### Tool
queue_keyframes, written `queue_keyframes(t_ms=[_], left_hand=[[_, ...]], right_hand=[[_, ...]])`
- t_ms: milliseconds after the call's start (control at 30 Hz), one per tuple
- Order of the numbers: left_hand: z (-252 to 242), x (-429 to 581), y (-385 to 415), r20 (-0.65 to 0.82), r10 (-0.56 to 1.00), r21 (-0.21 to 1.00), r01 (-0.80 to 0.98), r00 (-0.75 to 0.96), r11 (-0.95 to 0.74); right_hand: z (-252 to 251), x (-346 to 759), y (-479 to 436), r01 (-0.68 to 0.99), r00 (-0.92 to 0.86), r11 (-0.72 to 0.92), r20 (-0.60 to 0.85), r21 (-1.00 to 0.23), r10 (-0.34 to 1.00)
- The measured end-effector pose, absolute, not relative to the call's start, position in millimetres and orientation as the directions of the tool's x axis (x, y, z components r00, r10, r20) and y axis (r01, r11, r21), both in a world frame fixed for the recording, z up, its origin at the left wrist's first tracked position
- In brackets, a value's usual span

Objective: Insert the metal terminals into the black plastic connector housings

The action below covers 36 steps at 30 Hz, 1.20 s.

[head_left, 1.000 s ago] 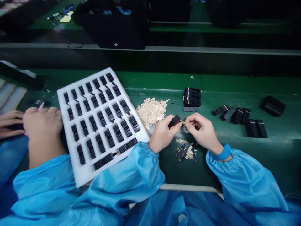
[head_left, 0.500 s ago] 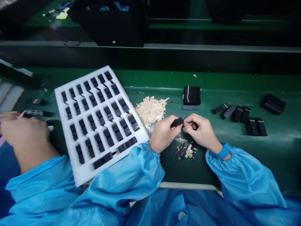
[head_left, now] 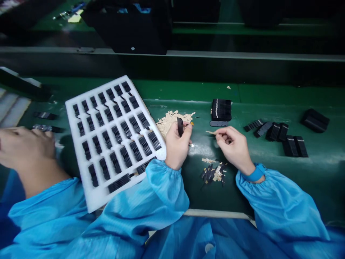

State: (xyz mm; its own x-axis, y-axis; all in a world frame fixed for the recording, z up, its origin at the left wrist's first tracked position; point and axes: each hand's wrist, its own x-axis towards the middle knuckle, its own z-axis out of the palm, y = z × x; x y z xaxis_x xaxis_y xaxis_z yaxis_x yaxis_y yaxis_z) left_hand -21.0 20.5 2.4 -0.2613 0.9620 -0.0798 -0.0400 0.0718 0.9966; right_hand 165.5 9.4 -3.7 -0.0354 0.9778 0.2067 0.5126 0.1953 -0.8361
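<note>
Blue gathered sleeves [head_left: 165,194] run from the near edge of a green workbench [head_left: 272,194] up to the person's bare hands, with a blue wristband [head_left: 255,173] on the right wrist. The left hand [head_left: 176,149] is closed, its thumb and fingers gripping a slim black strip [head_left: 180,126] that stands upright, just right of a white foam tray [head_left: 93,201] whose pockets hold rows of black parts [head_left: 115,133]. The right hand [head_left: 231,145], a little apart, pinches a small beige tab [head_left: 211,132] between thumb and forefinger. Nearer the bench edge, below that hand, lies a small heap of beige and black pieces [head_left: 214,173]. At the left, a co-worker's hand [head_left: 27,149] sits beside the tray. Farther on, a loose pile of beige tabs [head_left: 168,123] touches the tray's right edge, and beyond lie a stack of black strips [head_left: 221,110] and scattered black parts [head_left: 280,135].
</note>
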Motion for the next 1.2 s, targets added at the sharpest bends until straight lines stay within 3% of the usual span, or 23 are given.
queue_keyframes(t_ms=[200,400,500,600,667,767,867,1000,1200], left_hand=[[7,-15,13,-0.071,0.989,0.997,-0.037,-0.131,0.067],[4,-10,8,-0.268,0.946,0.94,-0.165,0.181,0.298],[-4,-11,13,-0.337,0.928,0.899,-0.238,0.156,0.367],[-7,-14,17,-0.172,0.966,0.985,-0.047,-0.194,0.166],[-4,-16,15,0.015,0.966,0.989,0.144,-0.257,0.023],[-1,-16,6,0.252,0.967,0.901,0.376,-0.044,-0.218],[-3,-17,1,0.459,0.866,0.678,0.55,0.2,-0.487],[-10,-21,2,0.473,0.819,0.541,0.627,0.326,-0.561],[-9,-21,2,0.411,0.851,0.611,0.594,0.326,-0.523]], right_hand=[[-4,159,6,0.67,-0.162,0.315,0.282,-0.672,0.946],[-5,170,13,0.597,-0.051,0.202,0.215,-0.776,0.975],[-7,173,15,0.567,0.006,0.144,0.178,-0.811,0.984],[-8,172,15,0.546,0.022,0.11,0.146,-0.831,0.989],[-7,172,15,0.502,0.033,0.079,0.111,-0.861,0.993],[-1,172,14,0.336,0.006,-0.003,-0.001,-0.942,1.0],[8,175,14,0.196,-0.122,-0.116,-0.141,-0.974,0.982],[14,177,15,0.21,-0.226,-0.182,-0.228,-0.961,0.947],[12,180,14,0.17,-0.276,-0.237,-0.277,-0.957,0.92]])
